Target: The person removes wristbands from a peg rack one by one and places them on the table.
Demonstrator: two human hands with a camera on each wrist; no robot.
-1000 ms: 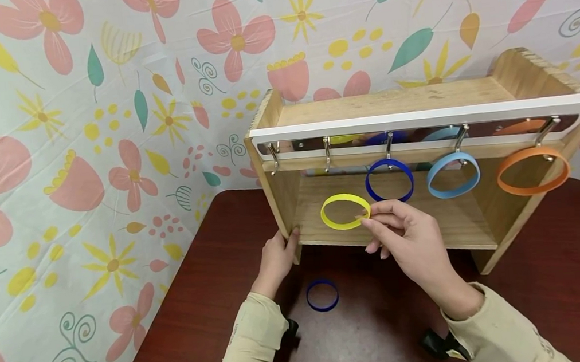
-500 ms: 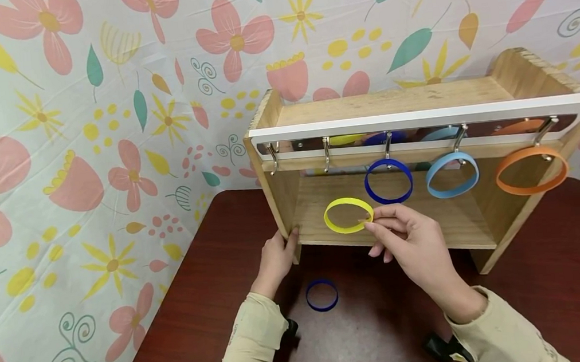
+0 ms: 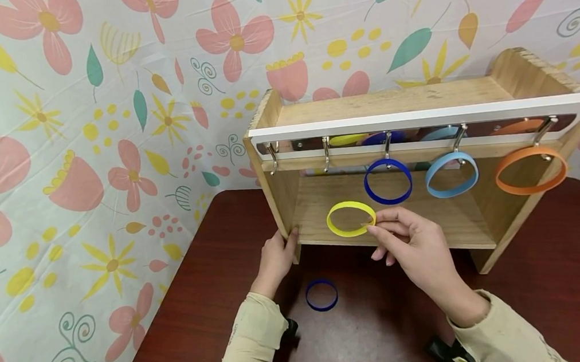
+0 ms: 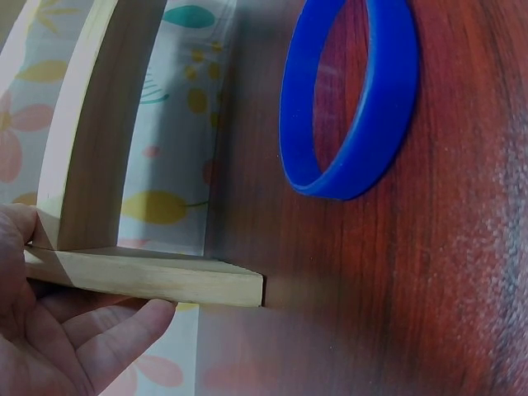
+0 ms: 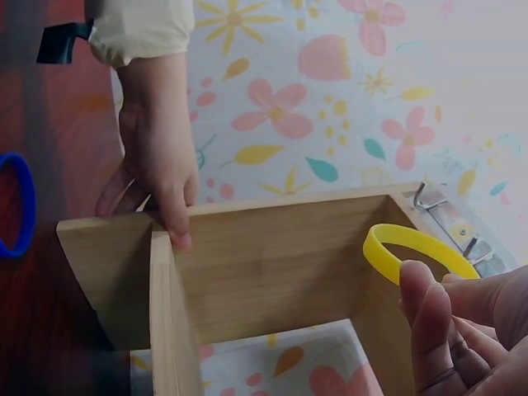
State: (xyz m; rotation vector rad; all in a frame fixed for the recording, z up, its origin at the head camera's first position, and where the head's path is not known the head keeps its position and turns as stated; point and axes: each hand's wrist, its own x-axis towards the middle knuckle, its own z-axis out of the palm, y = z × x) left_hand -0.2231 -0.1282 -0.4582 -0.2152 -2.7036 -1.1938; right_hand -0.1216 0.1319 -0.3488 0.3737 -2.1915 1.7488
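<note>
My right hand (image 3: 416, 245) pinches a yellow wristband (image 5: 382, 256) at its right edge between thumb and fingers. In the head view the band is held out in front of the wooden shelf (image 3: 393, 241), below the row of hooks. At the shelf's lower left, my left hand (image 3: 275, 263) grips the side panel (image 4: 177, 276), thumb on the front and fingers behind. From the hooks hang a dark blue wristband (image 3: 389, 201), a light blue wristband (image 3: 454, 193) and an orange wristband (image 3: 531, 189). Another blue wristband (image 4: 392, 91) lies on the table near my left wrist.
Two hooks at the left, the end hook (image 3: 274, 160) and its neighbour hook (image 3: 326, 156), carry no band. They sit on a shiny strip along the white rail (image 3: 419, 117). Behind the dark red table (image 3: 202, 303) hangs a flowered cloth (image 3: 148, 101).
My right hand has moved slightly down and to the right with the yellow wristband, away from the hooks. My left hand and the hanging wristbands have stayed in place.
</note>
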